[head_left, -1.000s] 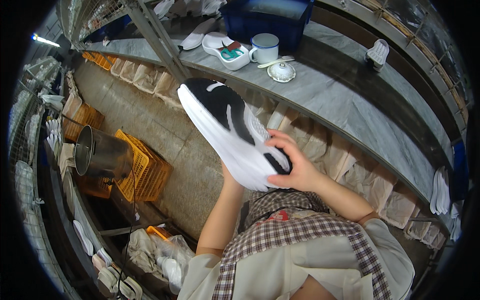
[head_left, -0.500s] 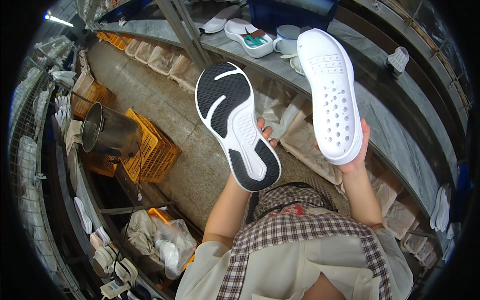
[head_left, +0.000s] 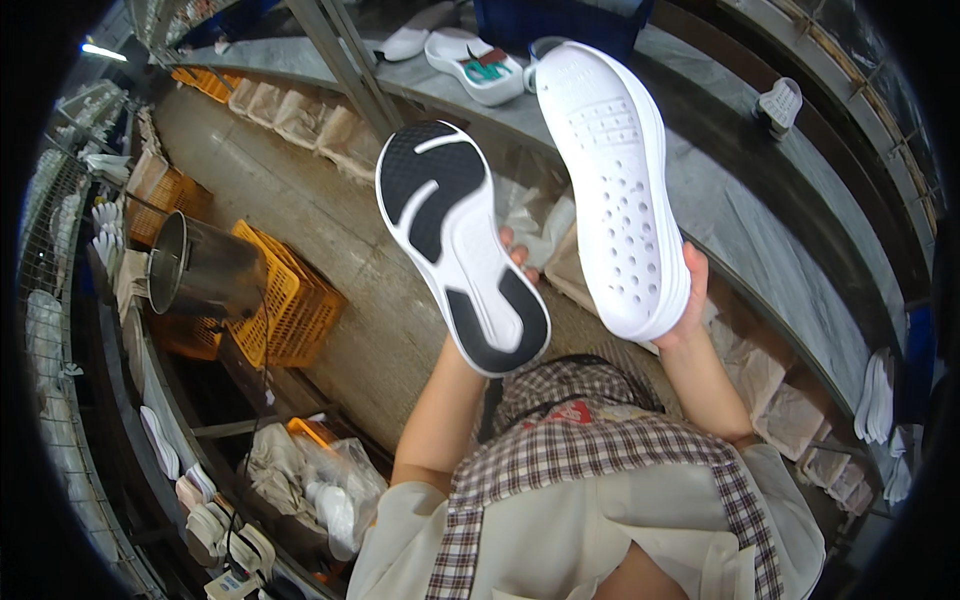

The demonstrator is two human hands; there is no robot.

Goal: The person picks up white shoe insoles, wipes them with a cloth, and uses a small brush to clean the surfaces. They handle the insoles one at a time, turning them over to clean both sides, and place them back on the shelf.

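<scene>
Two shoe soles are raised in front of my body, one in each hand. The black and white shoe sole (head_left: 465, 250) has its tread side up. My left hand (head_left: 518, 256) grips it from behind, with only some fingertips showing past its right edge. On the right, the white shoe sole (head_left: 610, 200) shows its hollow inner side, with rows of round holes toward the heel. My right hand (head_left: 686, 300) is wrapped around that heel from below and the right; most of its fingers are hidden behind the sole. The two soles are apart.
A grey stone-topped bench (head_left: 740, 200) curves along the right, bearing another white sole (head_left: 478, 70), a partly hidden mug and a blue bin (head_left: 560, 25). Yellow crates (head_left: 290, 300) and a metal bucket (head_left: 205, 265) stand at left. Lined bins (head_left: 300, 115) sit beneath the bench.
Both soles have shifted left in the picture, the white one more, now covering most of the mug. The white sole is tilted somewhat differently. Both hands keep their hold.
</scene>
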